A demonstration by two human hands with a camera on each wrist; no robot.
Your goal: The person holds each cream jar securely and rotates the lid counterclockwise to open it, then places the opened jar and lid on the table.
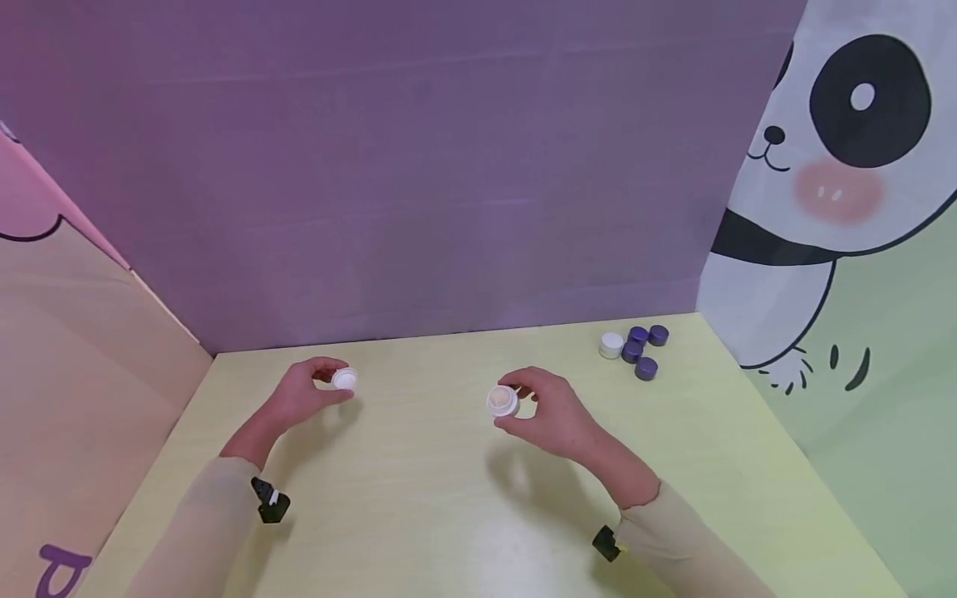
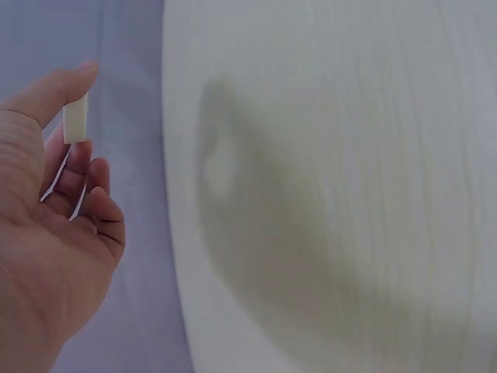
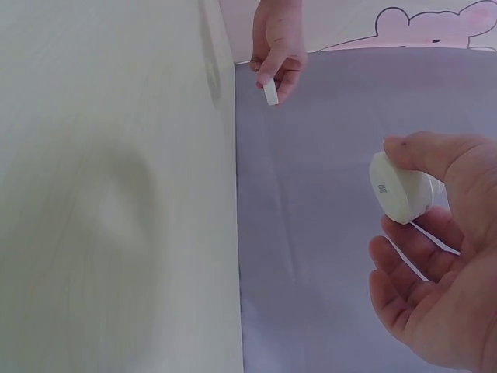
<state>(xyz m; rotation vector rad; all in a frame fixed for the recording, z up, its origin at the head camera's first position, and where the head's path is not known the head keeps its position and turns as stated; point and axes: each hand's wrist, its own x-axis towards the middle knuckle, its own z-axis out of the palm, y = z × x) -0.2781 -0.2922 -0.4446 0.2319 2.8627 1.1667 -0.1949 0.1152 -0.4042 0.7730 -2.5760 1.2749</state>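
Note:
My left hand pinches a small white round lid between thumb and fingers, raised above the left part of the table. In the left wrist view that lid shows its thin edge. Over the middle of the table, my right hand grips a small white cosmetic jar by its sides. The jar has no lid on it, and something beige shows inside its rim. Small dark print marks the base of the jar in the right wrist view. Lid and jar are well apart.
At the back right of the pale table stands another white round jar. Several small dark purple round pieces sit beside it. A purple cloth wall rises behind the table, with printed panels at both sides.

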